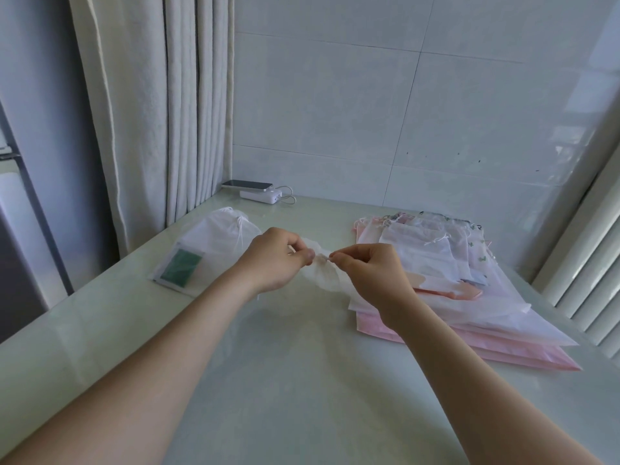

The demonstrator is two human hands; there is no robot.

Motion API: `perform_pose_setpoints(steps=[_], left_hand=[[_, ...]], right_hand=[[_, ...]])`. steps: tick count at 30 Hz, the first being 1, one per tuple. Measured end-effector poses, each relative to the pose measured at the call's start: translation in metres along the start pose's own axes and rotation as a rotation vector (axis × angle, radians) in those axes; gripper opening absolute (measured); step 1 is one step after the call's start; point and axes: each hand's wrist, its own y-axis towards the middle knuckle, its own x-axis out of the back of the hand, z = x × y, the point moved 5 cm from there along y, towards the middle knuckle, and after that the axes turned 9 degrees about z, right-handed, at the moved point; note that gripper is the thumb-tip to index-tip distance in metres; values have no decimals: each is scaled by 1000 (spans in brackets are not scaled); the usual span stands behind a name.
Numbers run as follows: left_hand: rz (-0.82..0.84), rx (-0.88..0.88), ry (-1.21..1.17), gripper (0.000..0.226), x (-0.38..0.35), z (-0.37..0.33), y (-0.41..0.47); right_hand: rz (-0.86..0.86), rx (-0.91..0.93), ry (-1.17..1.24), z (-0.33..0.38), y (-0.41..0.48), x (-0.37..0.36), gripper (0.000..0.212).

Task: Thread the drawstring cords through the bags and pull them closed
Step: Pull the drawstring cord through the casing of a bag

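Hands [273, 260] [372, 273] pinch white bag [323, 273] above table [302, 380].

Smooth and glossy, pale green, across the table [302, 380]. Above the table's middle, thin, matt, wrinkled white cloth in the crumpled bag [323, 275]. On the table's right, filmy semi-sheer white and pink cloth in the stack of bags [486, 297]. On its left, sheer white gauze in the closed bag [218, 239], clear shiny plastic round the green packet [181, 268]. At its far edge, glossy phone [248, 185] on matt white plastic power bank [260, 196]. Behind the table, glazed shiny wall tiles [402, 112]; left of it, coarse matt woven curtain [151, 112].
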Motion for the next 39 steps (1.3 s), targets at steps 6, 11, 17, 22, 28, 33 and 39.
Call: perform_pose_setpoints(steps=[6, 11, 17, 22, 28, 33, 39], left_hand=[[-87, -24, -51, 22, 5, -4, 0], [6, -49, -288, 24, -1, -15, -3], [33, -43, -548, 27, -5, -19, -4], [-44, -107, -543, 26, -4, -24, -5], [27, -47, -794, 28, -20, -22, -5], [68, -4, -588, 27, -22, -20, -6], [134, -34, -414, 31, -22, -25, -8]], right_hand=[[-27, -109, 134, -1, 0, 4, 28], [-104, -71, 103, -1, 2, 9, 40], [-131, 26, -40, 1, 3, 12, 31], [-94, 33, -130, -2, 3, 8, 30], [-52, 113, -266, 0, 2, 2, 30], [-112, 157, -386, 1, 2, 0, 12], [57, 253, -12, 22, -11, -2, 18]])
